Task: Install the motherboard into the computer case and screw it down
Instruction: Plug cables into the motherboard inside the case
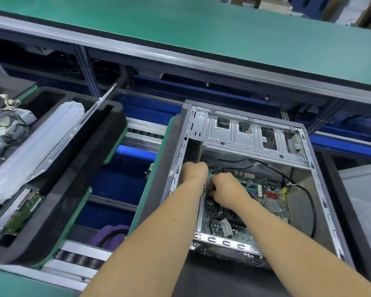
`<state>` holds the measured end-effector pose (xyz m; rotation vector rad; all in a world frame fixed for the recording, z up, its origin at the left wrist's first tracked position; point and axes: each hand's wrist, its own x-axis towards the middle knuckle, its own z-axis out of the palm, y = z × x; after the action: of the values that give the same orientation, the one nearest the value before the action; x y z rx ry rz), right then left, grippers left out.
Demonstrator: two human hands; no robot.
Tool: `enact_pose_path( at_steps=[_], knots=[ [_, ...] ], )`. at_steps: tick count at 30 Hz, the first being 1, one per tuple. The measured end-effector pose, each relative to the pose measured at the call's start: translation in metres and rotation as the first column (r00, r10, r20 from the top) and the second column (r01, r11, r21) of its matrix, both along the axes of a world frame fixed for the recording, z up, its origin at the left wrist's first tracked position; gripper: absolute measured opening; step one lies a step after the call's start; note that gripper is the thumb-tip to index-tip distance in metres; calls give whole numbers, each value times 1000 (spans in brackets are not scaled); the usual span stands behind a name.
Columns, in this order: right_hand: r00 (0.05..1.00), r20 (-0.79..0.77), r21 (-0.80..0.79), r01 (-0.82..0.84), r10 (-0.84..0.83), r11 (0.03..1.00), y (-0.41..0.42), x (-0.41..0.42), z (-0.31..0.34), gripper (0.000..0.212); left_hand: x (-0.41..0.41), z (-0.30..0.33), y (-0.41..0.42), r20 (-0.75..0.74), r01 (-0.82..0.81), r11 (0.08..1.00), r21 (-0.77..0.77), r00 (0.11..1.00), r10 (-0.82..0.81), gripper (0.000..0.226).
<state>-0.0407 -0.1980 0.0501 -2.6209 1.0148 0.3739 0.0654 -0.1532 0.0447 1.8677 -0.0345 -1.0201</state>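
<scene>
Motherboard lies flat inside the open case, both hands at its far-left corner. Left hand curls at the case wall, right hand curls over the board; what either grip holds is hidden, cannot tell. Judgement: align holes over standoffs, keep the black cable clear before driving screws.

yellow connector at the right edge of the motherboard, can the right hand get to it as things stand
Probably yes. The yellow connector sits exposed beside the motherboard in the open computer case, with only a black cable curving close by. The right hand, curled over the board, is near.
</scene>
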Motion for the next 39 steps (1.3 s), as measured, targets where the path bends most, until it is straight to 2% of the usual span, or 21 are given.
enact_pose_path(
  at_steps=[3,6,9,19,23,29,33,39],
  knots=[
    [1000,-11,-3,-12,12,1000,0,0,0,5,0,-1,-1,-1,-8,1000,0,1000,8,29],
    [999,-29,-27,-19,18,999,3,-1,0,20,0,-3,-2,9,-13,1000,-1,1000,13,26],
    [1000,-19,-15,-10,10,1000,0,-2,2,6,1,-5,-2,1,-22,1000,-8,1000,22,30],
    [1000,-14,-16,-16,16,1000,2,-4,3,11,2,-6,-3,4,-5,1000,6,1000,5,23],
    [1000,-11,-5,-21,21,1000,2,-4,3,5,1,-7,-3,8,-6,1000,7,1000,5,17],
    [999,-13,-1,-36,36,999,2,-4,3,8,1,-8,-3,19,1,1000,-16,1000,-1,41],
    [998,-36,-38,-46,45,998,6,-4,4,23,0,-7,-3,21,8,1000,-21,1000,-8,43],
    [992,-82,-95,-104,96,990,13,-2,7,22,-1,-4,-1,34,14,1000,-16,999,-13,48]
  ],
)
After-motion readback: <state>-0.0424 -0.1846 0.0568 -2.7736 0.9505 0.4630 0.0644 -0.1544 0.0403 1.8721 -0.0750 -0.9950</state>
